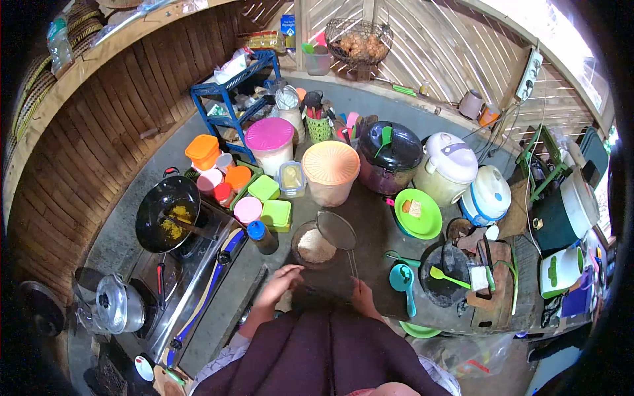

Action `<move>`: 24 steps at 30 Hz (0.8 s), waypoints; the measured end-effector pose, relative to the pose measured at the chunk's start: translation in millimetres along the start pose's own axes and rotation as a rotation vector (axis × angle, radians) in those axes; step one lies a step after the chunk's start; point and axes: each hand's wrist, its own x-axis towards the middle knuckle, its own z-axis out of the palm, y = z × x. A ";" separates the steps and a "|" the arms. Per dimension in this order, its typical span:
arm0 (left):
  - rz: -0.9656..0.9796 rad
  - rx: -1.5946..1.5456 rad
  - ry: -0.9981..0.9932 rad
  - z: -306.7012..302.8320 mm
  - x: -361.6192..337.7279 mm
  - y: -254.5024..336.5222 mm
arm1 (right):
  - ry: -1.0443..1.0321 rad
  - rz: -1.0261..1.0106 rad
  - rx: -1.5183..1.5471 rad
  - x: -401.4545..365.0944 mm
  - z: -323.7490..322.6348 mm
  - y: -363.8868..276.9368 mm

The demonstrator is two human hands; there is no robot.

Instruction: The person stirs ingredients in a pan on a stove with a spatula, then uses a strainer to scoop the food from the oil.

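Note:
My right hand (pixel 363 298) is closed around the handle of a round mesh sieve (pixel 337 230), which is held over the right side of a bowl. Pale flour (pixel 316 247) lies in that bowl (pixel 296 259). My left hand (pixel 285 284) is just below the bowl's left edge, its fingers slightly blurred; whether they touch the bowl is unclear. A blue-capped bottle (pixel 263 239) stands left of the bowl, and a tub with an orange lid (pixel 331 164) stands behind it.
On the left are a stove with a black wok (pixel 153 214) and a silver pot (pixel 120 305). A green plate (pixel 419 214), a turquoise ladle (pixel 401 278) and a stone mortar (pixel 439 290) lie right. Lidded containers and a rice cooker (pixel 487 196) line the back.

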 end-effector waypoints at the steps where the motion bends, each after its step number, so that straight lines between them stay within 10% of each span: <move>1: 0.004 -0.003 0.006 -2.3 -3.0 -0.6 | -0.026 0.031 0.005 0.9 -1.6 2.8; 14: 0.082 -0.697 0.505 -104.2 -66.0 -8.1 | -0.405 0.314 0.580 -6.1 -10.1 -81.4; 24: 0.273 -1.215 0.306 -182.1 -69.9 -8.6 | -0.539 0.295 0.868 -17.8 55.3 -163.8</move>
